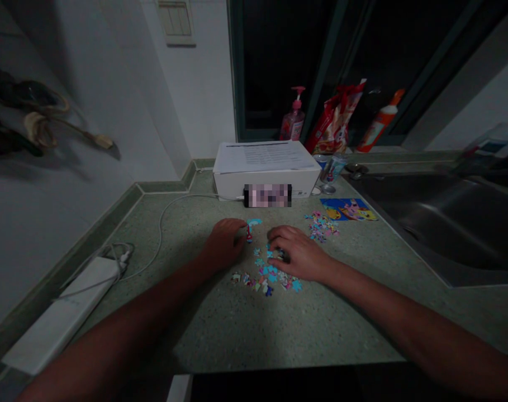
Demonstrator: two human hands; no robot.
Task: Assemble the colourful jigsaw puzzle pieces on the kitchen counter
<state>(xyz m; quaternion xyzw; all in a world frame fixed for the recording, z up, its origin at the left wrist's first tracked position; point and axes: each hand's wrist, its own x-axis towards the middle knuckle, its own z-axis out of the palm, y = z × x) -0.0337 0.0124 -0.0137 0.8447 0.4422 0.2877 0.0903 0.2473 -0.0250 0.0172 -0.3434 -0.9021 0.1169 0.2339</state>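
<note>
Left hand by puzzle strip, right hand over loose pieces, fingers parted (both)

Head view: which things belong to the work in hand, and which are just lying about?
Part of the work:
loose jigsaw pieces near the left hand and right hand
second heap of jigsaw pieces
cartoon picture card, probably

Apparently just lying about:
white box
power strip
pink pump bottle
red packet
orange-capped bottle
phone, though its use is unclear
</note>
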